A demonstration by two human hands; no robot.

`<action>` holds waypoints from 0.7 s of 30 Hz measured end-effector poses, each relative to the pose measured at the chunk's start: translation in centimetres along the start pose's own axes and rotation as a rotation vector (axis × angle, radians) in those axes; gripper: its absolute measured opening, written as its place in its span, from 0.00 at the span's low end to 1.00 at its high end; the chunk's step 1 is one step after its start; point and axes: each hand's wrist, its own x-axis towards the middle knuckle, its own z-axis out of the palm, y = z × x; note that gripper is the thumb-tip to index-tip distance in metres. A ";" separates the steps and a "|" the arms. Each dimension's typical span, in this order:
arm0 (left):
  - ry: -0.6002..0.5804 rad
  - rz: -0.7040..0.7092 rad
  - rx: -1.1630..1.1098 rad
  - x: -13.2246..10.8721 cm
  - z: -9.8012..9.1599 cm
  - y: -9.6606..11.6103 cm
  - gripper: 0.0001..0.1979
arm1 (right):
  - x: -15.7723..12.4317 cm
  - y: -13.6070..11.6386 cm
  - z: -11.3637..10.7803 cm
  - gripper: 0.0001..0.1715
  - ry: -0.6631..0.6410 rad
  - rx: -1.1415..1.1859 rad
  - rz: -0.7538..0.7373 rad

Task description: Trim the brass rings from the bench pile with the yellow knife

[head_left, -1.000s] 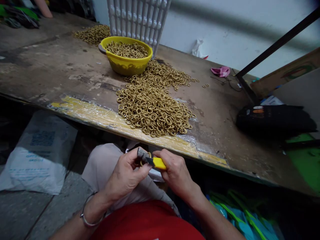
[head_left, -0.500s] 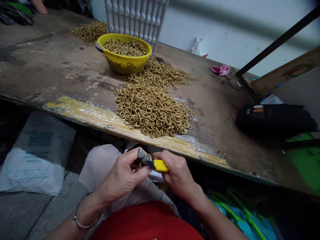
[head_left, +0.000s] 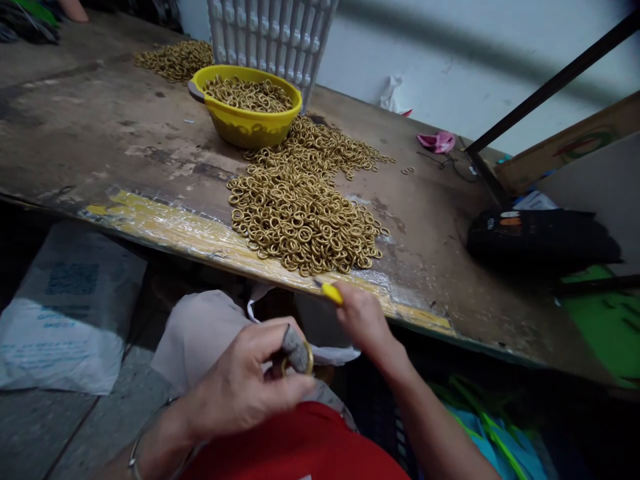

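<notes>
Over my lap, my left hand (head_left: 250,380) pinches a brass-coloured ring (head_left: 309,360) between thumb and forefinger. A grey cloth cover (head_left: 294,348) wraps that forefinger's tip. My right hand (head_left: 364,320) is closed round a yellow utility knife (head_left: 332,293), its dark blade pointing left by the table's front edge. Just beyond the knife lies a large heap of similar rings (head_left: 300,220). Below my hands, partly hidden, an open white bag (head_left: 334,355) hangs under the table edge.
On the wooden table (head_left: 125,147), a yellow basin (head_left: 250,127) full of rings stands behind the heap. A smaller ring pile (head_left: 175,61) lies at the back left, a black bag (head_left: 540,237) at the right. A white sack (head_left: 75,307) rests on the floor.
My hands have parted. The left has come down closer to my body with the ring; the right has moved up and away with the knife, whose blade no longer touches the ring.
</notes>
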 end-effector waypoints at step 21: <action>0.214 0.021 0.502 3.9 1.8 -8.9 0.06 | 6.3 1.2 0.4 0.15 0.131 0.509 0.180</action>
